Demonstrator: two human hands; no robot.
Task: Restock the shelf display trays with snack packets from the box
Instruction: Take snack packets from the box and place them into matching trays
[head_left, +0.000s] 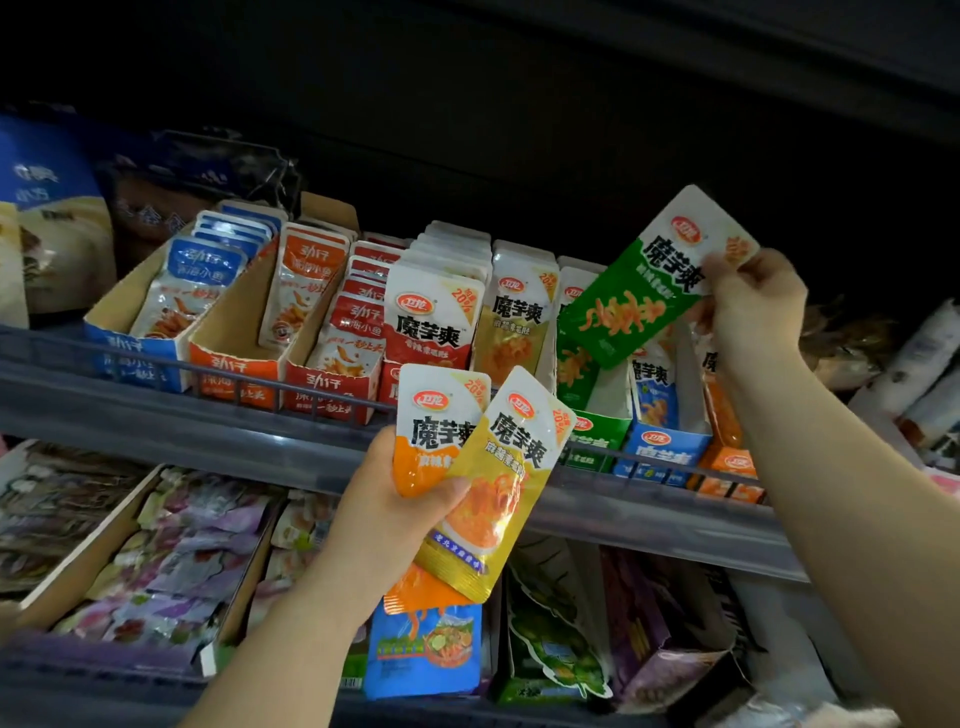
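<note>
Left hand (387, 506) grips packets (501, 457) (right hand (753, 306): green packet (636, 293)).

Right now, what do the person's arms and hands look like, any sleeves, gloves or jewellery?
The left hand and right hand are ungloved, with no watch or bracelet at the wrists. The left forearm and right forearm are uncovered down to the picture's edge; no sleeve shows.

Her right hand (753, 306) pinches a green packet (644, 286) above the green tray (597, 431); the left hand (400, 499) grips yellow (498, 483) and orange packets (421, 447).
</note>
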